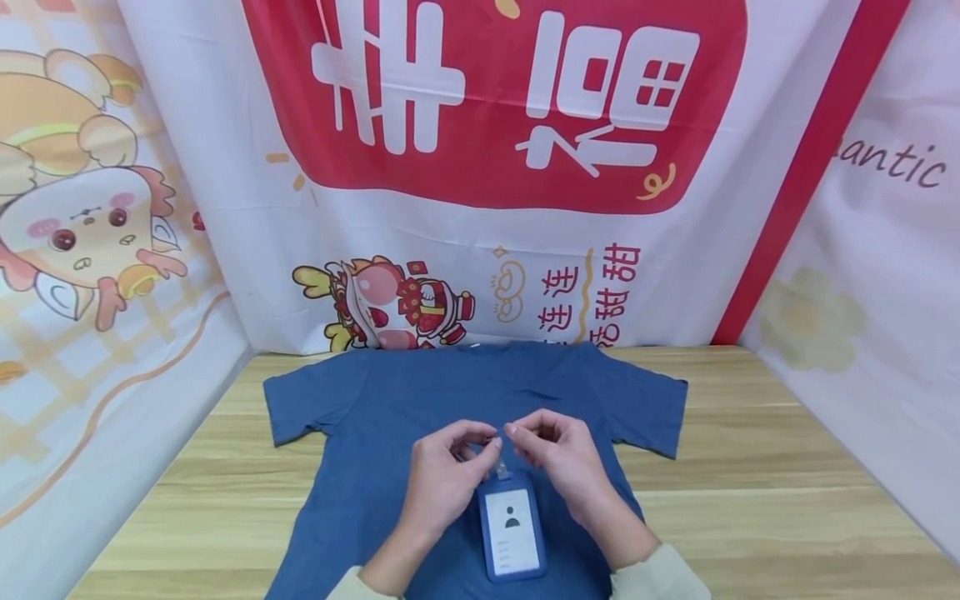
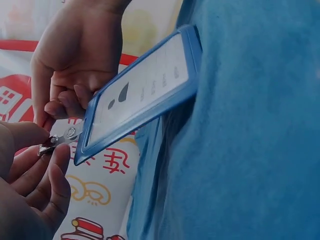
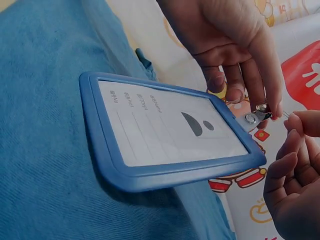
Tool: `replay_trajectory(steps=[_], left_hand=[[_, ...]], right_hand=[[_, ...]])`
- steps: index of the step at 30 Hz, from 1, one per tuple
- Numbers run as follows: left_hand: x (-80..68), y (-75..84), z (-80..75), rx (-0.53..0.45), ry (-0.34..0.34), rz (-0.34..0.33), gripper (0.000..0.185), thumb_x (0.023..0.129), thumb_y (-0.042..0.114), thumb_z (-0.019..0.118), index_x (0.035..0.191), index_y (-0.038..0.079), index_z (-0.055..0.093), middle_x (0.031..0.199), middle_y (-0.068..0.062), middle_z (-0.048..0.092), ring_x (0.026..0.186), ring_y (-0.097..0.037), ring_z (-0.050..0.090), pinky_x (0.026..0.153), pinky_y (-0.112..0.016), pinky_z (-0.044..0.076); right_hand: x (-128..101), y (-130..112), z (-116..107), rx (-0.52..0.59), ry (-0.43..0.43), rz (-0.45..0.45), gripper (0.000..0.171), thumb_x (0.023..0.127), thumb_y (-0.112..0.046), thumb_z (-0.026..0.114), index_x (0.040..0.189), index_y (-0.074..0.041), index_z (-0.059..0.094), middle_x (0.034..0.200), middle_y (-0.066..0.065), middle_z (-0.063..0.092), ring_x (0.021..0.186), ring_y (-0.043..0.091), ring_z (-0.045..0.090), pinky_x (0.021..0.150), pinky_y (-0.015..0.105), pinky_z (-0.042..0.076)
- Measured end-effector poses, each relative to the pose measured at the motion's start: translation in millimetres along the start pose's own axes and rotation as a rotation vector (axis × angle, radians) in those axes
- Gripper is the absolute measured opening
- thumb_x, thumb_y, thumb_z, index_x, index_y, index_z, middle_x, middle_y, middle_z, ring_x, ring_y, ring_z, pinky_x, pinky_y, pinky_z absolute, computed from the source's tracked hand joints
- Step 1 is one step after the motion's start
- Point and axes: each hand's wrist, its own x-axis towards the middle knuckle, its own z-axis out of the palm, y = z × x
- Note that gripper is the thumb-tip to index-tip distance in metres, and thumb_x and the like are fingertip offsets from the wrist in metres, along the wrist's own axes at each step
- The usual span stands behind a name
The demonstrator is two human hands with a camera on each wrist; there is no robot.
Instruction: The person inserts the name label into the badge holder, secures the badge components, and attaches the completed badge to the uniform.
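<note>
A blue badge holder (image 1: 513,529) with a white card lies over the front of a blue T-shirt (image 1: 420,400), its clip end tipped up off the cloth in both wrist views. My left hand (image 1: 447,475) pinches the small metal clip (image 2: 48,146) on the holder's clear strap (image 3: 248,119) between thumb and forefinger. Close beside the clip, my right hand (image 1: 564,454) has thumb and forefinger pinched together. A thin shiny wire-like piece (image 3: 286,114) shows at those fingertips in the right wrist view; its exact kind is too small to tell.
The T-shirt is spread out with both sleeves to the sides on a wooden table (image 1: 757,467). A printed cloth (image 1: 495,233) hangs along the table's back, and further cloths hang at the left (image 1: 195,275) and right (image 1: 862,242).
</note>
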Motion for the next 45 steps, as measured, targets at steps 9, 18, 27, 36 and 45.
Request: replay_trajectory(steps=[9, 18, 27, 36, 45], left_hand=[[1.7, -1.2, 2.4, 0.011, 0.012, 0.033, 0.004, 0.094, 0.017, 0.085, 0.098, 0.018, 0.085, 0.089, 0.001, 0.080, 0.069, -0.007, 0.067, 0.063, -0.019, 0.055], [5.7, -7.6, 5.6, -0.128, -0.035, -0.077, 0.015, 0.100, 0.020, 0.079, 0.110, 0.009, 0.082, 0.106, -0.008, 0.080, 0.087, -0.015, 0.079, 0.077, -0.023, 0.064], [26.1, -7.9, 12.9, -0.161, -0.066, -0.111, 0.017, 0.104, 0.019, 0.074, 0.114, 0.006, 0.078, 0.104, -0.013, 0.074, 0.075, -0.018, 0.080, 0.068, -0.024, 0.063], [49.5, -6.0, 13.8, -0.074, -0.087, -0.047, 0.015, 0.100, 0.013, 0.077, 0.111, 0.003, 0.079, 0.092, -0.010, 0.077, 0.070, -0.015, 0.077, 0.066, -0.022, 0.062], [65.0, -12.6, 22.0, 0.024, -0.069, 0.008, 0.013, 0.102, 0.010, 0.074, 0.110, 0.004, 0.081, 0.091, -0.008, 0.077, 0.068, -0.010, 0.068, 0.062, -0.020, 0.057]], right_hand=[[1, 2, 0, 0.004, -0.008, 0.011, 0.018, 0.100, -0.021, 0.078, 0.104, -0.003, 0.079, 0.080, -0.001, 0.070, 0.075, 0.017, 0.060, 0.066, 0.027, 0.051], [7, 8, 2, -0.001, 0.042, 0.024, 0.018, 0.100, -0.024, 0.079, 0.102, -0.006, 0.080, 0.081, 0.000, 0.068, 0.077, 0.020, 0.061, 0.065, 0.028, 0.049], [22, 5, -2, -0.047, 0.088, 0.037, 0.017, 0.100, -0.025, 0.078, 0.107, -0.010, 0.082, 0.083, 0.002, 0.071, 0.076, 0.019, 0.060, 0.066, 0.029, 0.050], [38, -1, -8, -0.107, 0.104, -0.009, 0.015, 0.100, -0.024, 0.078, 0.104, -0.010, 0.080, 0.086, 0.002, 0.070, 0.079, 0.022, 0.060, 0.069, 0.032, 0.053], [55, 4, -6, -0.099, 0.138, 0.019, 0.016, 0.100, -0.024, 0.078, 0.104, -0.009, 0.080, 0.086, 0.002, 0.070, 0.078, 0.020, 0.060, 0.074, 0.034, 0.053]])
